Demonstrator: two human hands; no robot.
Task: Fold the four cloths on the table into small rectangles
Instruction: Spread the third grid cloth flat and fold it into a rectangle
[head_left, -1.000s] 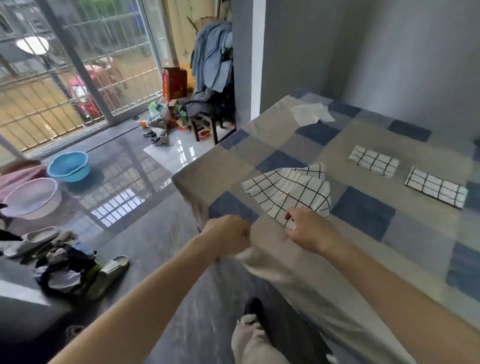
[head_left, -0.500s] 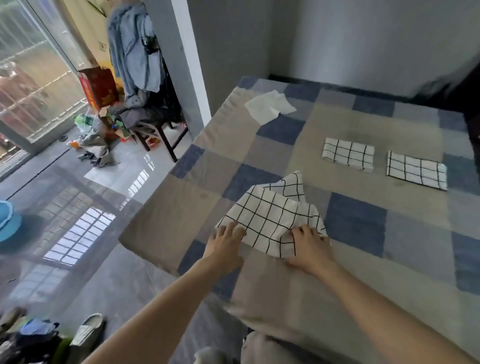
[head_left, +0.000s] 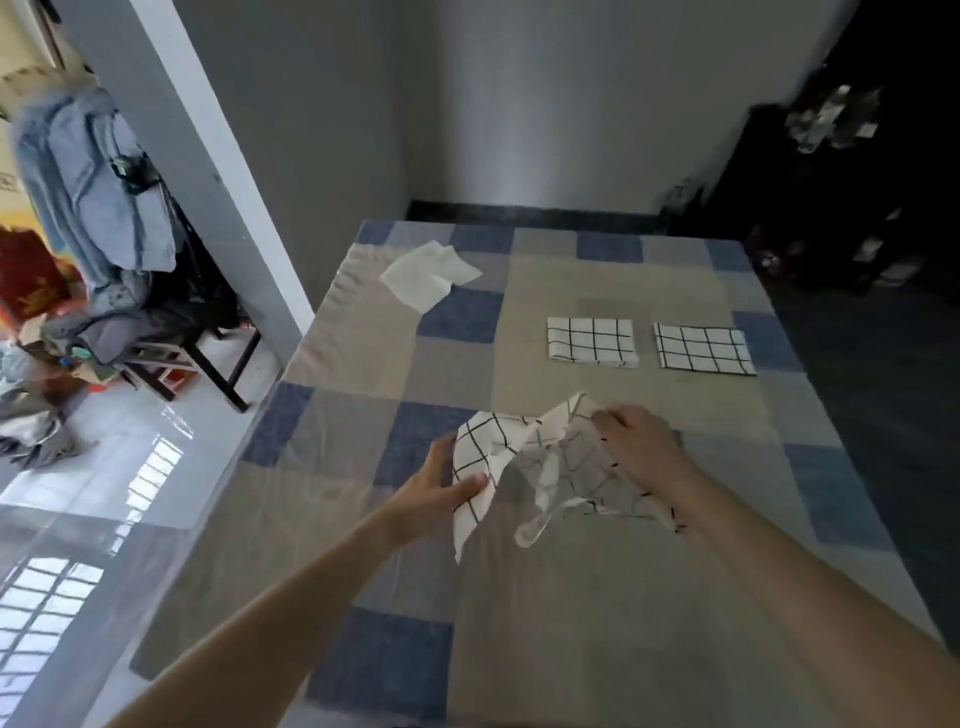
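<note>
A white cloth with a black grid (head_left: 540, 467) hangs crumpled and blurred above the middle of the table (head_left: 597, 597), held by both hands. My left hand (head_left: 441, 483) pinches its left edge, and my right hand (head_left: 641, 447) grips its upper right part. Two grid cloths lie folded into small rectangles farther back, one (head_left: 591, 342) left of the other (head_left: 704, 349). A plain white cloth (head_left: 428, 273) lies unfolded near the table's far left corner.
The table wears a blue, grey and beige checked cover. A white pillar (head_left: 208, 171) stands just left of the table, with a chair piled with clothes (head_left: 104, 218) beyond it. Dark furniture (head_left: 841, 197) stands at the far right, against the grey wall.
The grid cloth lay flat under both hands half a second ago; both hands have now lifted it off the table, crumpled. The camera has swung right, toward the table.
</note>
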